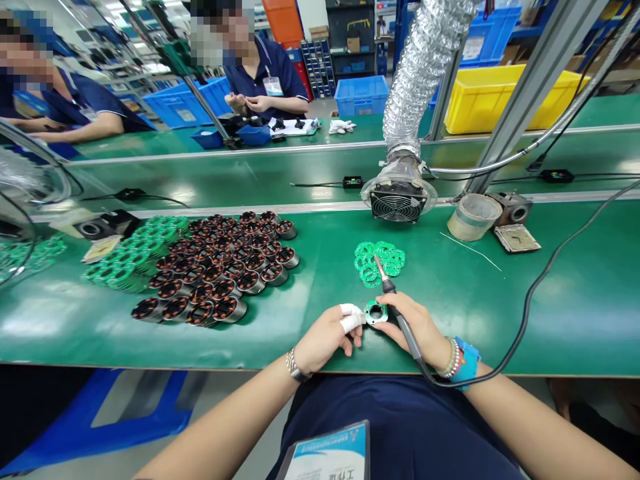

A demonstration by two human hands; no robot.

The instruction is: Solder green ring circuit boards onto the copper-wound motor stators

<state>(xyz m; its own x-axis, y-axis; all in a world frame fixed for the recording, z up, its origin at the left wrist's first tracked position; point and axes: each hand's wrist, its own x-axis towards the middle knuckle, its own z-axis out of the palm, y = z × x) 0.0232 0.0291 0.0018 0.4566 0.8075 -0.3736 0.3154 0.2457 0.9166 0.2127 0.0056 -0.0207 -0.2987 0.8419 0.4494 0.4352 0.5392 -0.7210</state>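
Note:
My left hand (327, 339), with white coverings on two fingertips, is closed at the left edge of a round motor part topped by a green ring circuit board (369, 319). My right hand (417, 327) is closed around a soldering iron (403, 323), whose tip points away from me. The right thumb and a fingertip also touch the right side of the round part. Just beyond my hands lies a small pile of green ring circuit boards (395, 257), with the iron's tip in front of it.
Rows of metal motor parts with copper windings (227, 308) stand at left beside stacked green boards (130, 260). A fume extractor (399, 205) hangs ahead. Right of it are a round tub (474, 217) and a sponge tray (517, 238). The iron's cable (530, 313) loops rightward. Co-workers sit opposite.

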